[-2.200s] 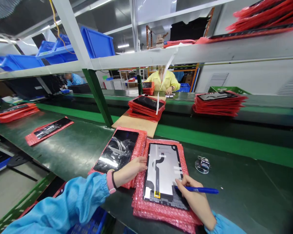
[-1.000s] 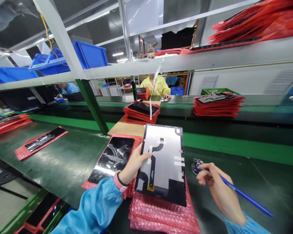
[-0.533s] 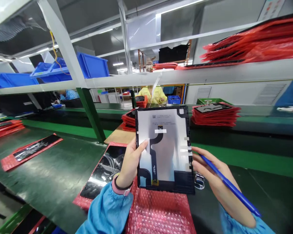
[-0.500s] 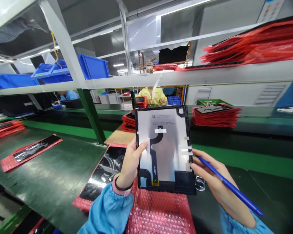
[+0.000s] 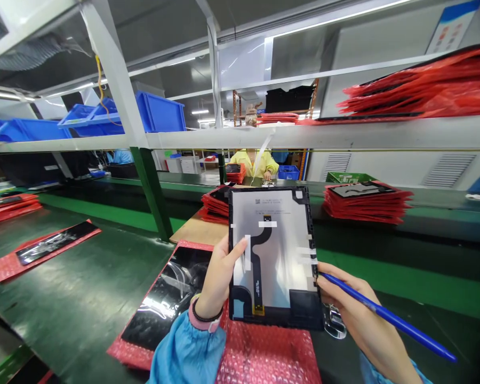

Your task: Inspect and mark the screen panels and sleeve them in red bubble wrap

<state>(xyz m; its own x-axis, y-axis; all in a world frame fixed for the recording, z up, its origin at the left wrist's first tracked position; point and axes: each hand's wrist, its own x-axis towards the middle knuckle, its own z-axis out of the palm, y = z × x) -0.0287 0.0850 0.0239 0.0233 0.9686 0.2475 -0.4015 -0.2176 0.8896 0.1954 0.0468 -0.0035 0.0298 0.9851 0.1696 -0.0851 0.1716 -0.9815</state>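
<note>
At frame centre, the left hand (image 5: pixel 216 276) grips the display panel (image 5: pixel 282 266) tilted, likely to show its back; the right hand (image 5: pixel 364 312) pinches 1 blue pen (image 5: pixel 404 324).

Left hand (image 5: pixel 217 277) curled in a grip, thumb (image 5: pixel 238 249) in front, right hand (image 5: pixel 359 320) pinching, fingers (image 5: pixel 336 269) pointing left

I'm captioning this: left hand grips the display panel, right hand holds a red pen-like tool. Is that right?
The colour is wrong: the head view shows a blue pen-like tool in the right hand. The left hand does grip the display panel.
</note>
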